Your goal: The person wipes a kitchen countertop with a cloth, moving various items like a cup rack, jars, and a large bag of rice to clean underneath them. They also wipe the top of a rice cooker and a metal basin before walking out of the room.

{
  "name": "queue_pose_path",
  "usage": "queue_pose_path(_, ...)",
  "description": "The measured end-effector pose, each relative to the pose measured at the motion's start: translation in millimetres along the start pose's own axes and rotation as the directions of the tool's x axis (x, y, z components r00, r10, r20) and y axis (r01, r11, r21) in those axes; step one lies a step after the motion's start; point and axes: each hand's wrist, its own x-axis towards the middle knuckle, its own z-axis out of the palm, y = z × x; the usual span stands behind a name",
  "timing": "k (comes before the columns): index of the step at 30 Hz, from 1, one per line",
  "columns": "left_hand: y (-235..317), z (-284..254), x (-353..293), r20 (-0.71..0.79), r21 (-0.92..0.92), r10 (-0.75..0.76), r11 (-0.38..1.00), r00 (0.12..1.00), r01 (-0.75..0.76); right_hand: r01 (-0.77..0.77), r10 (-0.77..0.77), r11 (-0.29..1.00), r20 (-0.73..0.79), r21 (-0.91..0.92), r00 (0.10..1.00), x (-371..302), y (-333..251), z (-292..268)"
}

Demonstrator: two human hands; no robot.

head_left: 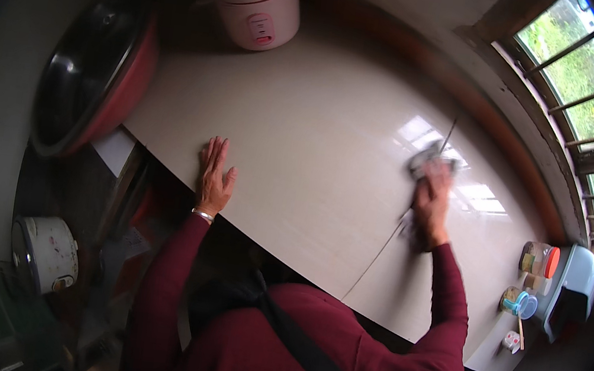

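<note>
My left hand (216, 177) lies flat near the front edge of the pale countertop (304, 134), fingers stretched and nothing in it. Over on the right, my right hand (432, 196) presses a grey cloth (424, 159) onto the glossy surface, close to a dark seam in the counter. Both the cloth and the fingers are smeared by motion. Part of the cloth hangs out beneath my wrist, and my hand hides the rest.
A pink rice cooker (257, 19) stands at the back left. Beside it leans a large red basin (127, 77). Jars with an orange lid (552, 262) and a blue lid (512, 298) stand at the right end, next to a light-blue plastic container (579, 275). Below left sits a stained white cooker (51, 254).
</note>
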Motion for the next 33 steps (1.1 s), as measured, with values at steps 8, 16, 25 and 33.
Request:
queue_pose_path(8,-0.5,-0.4,7.9,-0.006,-0.016,0.021,1.000,1.000,-0.021,-0.052,-0.019,0.955,-0.236,-0.291,0.972,131.4,4.1,128.7)
queue_pose_path(16,-5.7,-1.7,1.8,-0.028,-0.041,-0.019,0.999,0.999,0.018,0.543,-0.629,0.771,0.532,0.333,0.567,63.1,-165.4,127.2)
queue_pose_path(25,-0.5,-2.9,4.6,-0.026,-0.075,-0.005,0.997,1.000,0.003,-0.180,0.056,0.867,-0.269,-0.464,0.962,224.2,-48.9,201.6)
queue_pose_path(33,-26.0,-19.9,1.0,-0.461,-0.378,-0.232,0.925,0.856,0.046,0.672,-0.668,0.740,0.155,0.038,0.727,109.3,-244.9,314.5)
